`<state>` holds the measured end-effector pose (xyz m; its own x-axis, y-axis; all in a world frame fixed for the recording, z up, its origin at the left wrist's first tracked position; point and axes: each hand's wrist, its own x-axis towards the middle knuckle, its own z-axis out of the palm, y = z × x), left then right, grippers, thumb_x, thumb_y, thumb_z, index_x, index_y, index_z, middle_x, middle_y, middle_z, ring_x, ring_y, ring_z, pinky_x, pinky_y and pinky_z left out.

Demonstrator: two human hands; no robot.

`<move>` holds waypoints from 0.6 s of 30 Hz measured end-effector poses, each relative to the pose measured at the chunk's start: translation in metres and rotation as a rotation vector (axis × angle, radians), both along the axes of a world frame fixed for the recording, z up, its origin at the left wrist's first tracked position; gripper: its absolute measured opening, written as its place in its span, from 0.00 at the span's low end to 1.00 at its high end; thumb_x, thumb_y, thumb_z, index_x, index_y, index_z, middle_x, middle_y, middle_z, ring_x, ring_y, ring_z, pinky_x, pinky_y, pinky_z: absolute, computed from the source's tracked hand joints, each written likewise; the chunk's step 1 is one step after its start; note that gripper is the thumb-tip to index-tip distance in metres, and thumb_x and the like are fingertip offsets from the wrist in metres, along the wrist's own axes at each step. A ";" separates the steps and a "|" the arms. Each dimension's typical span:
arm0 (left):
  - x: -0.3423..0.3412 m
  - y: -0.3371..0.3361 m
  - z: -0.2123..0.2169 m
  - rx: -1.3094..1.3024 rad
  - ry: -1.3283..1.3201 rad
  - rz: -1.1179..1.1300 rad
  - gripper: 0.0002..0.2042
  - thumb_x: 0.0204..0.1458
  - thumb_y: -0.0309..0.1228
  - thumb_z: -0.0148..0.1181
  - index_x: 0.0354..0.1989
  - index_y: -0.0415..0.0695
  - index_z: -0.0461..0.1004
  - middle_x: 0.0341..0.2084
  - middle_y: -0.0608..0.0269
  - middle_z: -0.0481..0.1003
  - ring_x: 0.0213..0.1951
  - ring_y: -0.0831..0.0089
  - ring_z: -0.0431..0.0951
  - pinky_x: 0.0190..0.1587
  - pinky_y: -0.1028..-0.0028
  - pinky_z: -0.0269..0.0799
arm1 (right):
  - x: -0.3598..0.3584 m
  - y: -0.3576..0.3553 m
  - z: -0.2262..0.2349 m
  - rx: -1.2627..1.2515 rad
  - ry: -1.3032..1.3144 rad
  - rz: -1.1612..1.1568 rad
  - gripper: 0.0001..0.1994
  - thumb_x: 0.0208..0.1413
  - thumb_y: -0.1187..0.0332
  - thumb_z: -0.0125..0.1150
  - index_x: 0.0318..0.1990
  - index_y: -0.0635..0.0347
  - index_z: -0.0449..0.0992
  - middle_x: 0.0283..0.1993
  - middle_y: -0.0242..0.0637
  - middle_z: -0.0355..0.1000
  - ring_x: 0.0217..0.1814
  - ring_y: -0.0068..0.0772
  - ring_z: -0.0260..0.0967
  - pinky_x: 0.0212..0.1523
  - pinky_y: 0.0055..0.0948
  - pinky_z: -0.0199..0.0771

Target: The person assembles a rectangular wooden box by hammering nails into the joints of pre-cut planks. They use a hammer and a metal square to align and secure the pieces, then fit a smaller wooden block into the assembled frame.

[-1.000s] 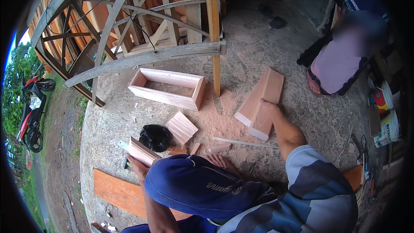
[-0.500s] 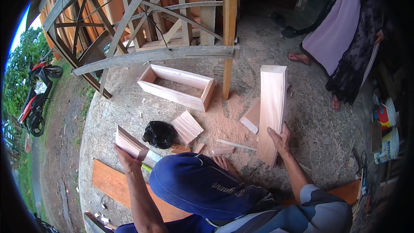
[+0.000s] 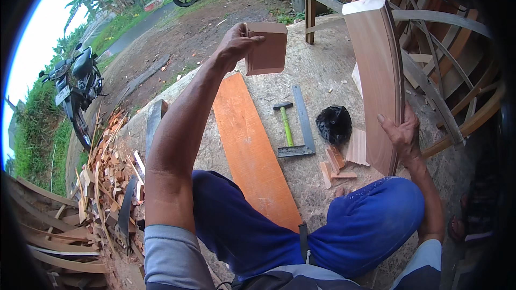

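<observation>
Gripping small square wooden block (image 3: pixel 266 47) in raised left hand (image 3: pixel 235 44), right hand (image 3: pixel 402 135) clasping tall pale wooden plank (image 3: pixel 378 75) upright, long orange board (image 3: pixel 252 147), green-handled hammer (image 3: pixel 285 123), steel try square (image 3: pixel 302 126), black plastic bag (image 3: pixel 334 123) on concrete floor (image 3: pixel 322 70) between.

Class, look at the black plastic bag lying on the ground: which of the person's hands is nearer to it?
Right. The right hand grips the tall plank just right of the black bag; the left hand is raised with a small wood block, farther up-left.

Concrete floor (image 3: pixel 322 70): orange plank (image 3: pixel 252 150), square (image 3: pixel 301 129), hammer (image 3: pixel 285 123).
</observation>
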<state>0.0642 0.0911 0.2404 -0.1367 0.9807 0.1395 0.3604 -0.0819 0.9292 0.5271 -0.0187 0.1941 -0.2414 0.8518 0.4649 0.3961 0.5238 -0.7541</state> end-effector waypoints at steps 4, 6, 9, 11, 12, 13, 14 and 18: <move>-0.060 -0.070 -0.023 -0.082 0.011 0.099 0.24 0.58 0.31 0.71 0.59 0.38 0.68 0.48 0.51 0.80 0.45 0.65 0.82 0.44 0.62 0.79 | -0.099 0.052 0.022 -0.420 0.089 0.275 0.24 0.56 0.66 0.67 0.58 0.70 0.72 0.49 0.45 0.79 0.48 0.32 0.78 0.52 0.33 0.80; -0.085 -0.108 -0.065 -0.124 -0.198 0.220 0.25 0.58 0.29 0.70 0.60 0.41 0.64 0.47 0.50 0.79 0.46 0.63 0.83 0.45 0.58 0.81 | -0.138 0.054 0.013 -0.492 -0.084 0.298 0.27 0.54 0.61 0.68 0.56 0.72 0.73 0.46 0.49 0.80 0.45 0.36 0.80 0.49 0.35 0.81; -0.114 -0.146 -0.147 -0.145 -0.531 0.350 0.31 0.56 0.26 0.70 0.64 0.45 0.58 0.50 0.50 0.75 0.48 0.57 0.83 0.47 0.50 0.85 | -0.183 0.036 -0.029 -0.574 -0.222 0.322 0.29 0.49 0.58 0.66 0.54 0.74 0.74 0.46 0.55 0.80 0.47 0.44 0.80 0.51 0.39 0.79; -0.119 -0.160 -0.206 -0.041 -0.690 0.398 0.33 0.54 0.24 0.71 0.64 0.46 0.56 0.51 0.51 0.75 0.48 0.57 0.83 0.48 0.48 0.85 | -0.209 0.023 -0.069 -0.588 -0.320 0.325 0.31 0.47 0.57 0.65 0.56 0.71 0.75 0.48 0.57 0.80 0.50 0.51 0.80 0.54 0.41 0.78; -0.118 -0.164 -0.234 0.013 -0.742 0.415 0.34 0.54 0.23 0.70 0.65 0.47 0.55 0.52 0.52 0.74 0.48 0.57 0.83 0.49 0.48 0.85 | -0.220 0.016 -0.090 -0.624 -0.367 0.320 0.30 0.47 0.57 0.65 0.55 0.70 0.75 0.48 0.58 0.79 0.51 0.54 0.79 0.55 0.43 0.78; -0.114 -0.167 -0.259 0.087 -0.800 0.407 0.33 0.54 0.22 0.70 0.65 0.48 0.57 0.53 0.54 0.74 0.49 0.58 0.82 0.51 0.49 0.84 | -0.234 0.005 -0.112 -0.623 -0.394 0.265 0.28 0.46 0.58 0.64 0.53 0.70 0.76 0.48 0.60 0.79 0.53 0.57 0.78 0.56 0.45 0.77; -0.111 -0.169 -0.280 0.078 -0.890 0.375 0.32 0.55 0.22 0.69 0.64 0.49 0.58 0.54 0.57 0.74 0.50 0.60 0.82 0.52 0.50 0.83 | -0.243 -0.005 -0.132 -0.605 -0.488 0.236 0.29 0.46 0.59 0.62 0.54 0.70 0.74 0.50 0.62 0.78 0.54 0.62 0.77 0.58 0.48 0.76; -0.093 -0.186 -0.332 -0.054 -0.706 0.368 0.26 0.55 0.27 0.72 0.61 0.44 0.69 0.50 0.60 0.79 0.49 0.70 0.81 0.54 0.64 0.78 | -0.265 -0.050 -0.186 -0.687 -0.705 0.268 0.33 0.47 0.61 0.62 0.61 0.67 0.64 0.60 0.59 0.70 0.64 0.63 0.70 0.64 0.54 0.71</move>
